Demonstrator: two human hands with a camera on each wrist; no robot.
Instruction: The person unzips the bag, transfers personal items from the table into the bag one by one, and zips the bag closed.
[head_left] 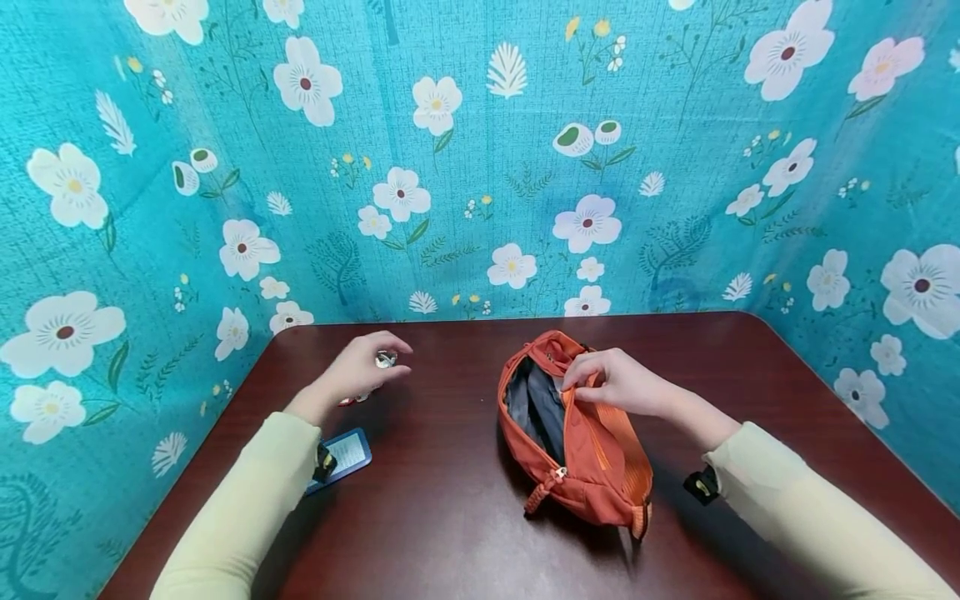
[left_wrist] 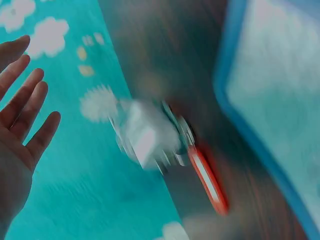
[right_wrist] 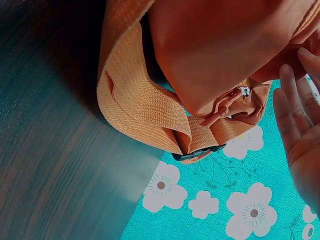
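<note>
An orange waist bag [head_left: 600, 479] lies on the table with its main zip undone, showing a grey lining. My right hand [head_left: 618, 382] pinches the bag's opening edge between thumb and fingers. In the right wrist view the bag's webbing strap [right_wrist: 150, 107] and black buckle hang beside that hand [right_wrist: 305, 120]. My left hand [head_left: 356, 367], fingers apart and thumb spread, is over a shiny silvery object [head_left: 386, 359] at the far left. In the left wrist view this object [left_wrist: 147, 135] is blurred, with a red-and-white strip [left_wrist: 209, 180] beside it; its kind is unclear.
A flat blue-edged rectangle with a pale face [head_left: 351, 452] lies below my left wrist, partly covered by it. The dark red-brown table [head_left: 442, 500] meets a turquoise flowered cloth [head_left: 465, 208] at the back and sides.
</note>
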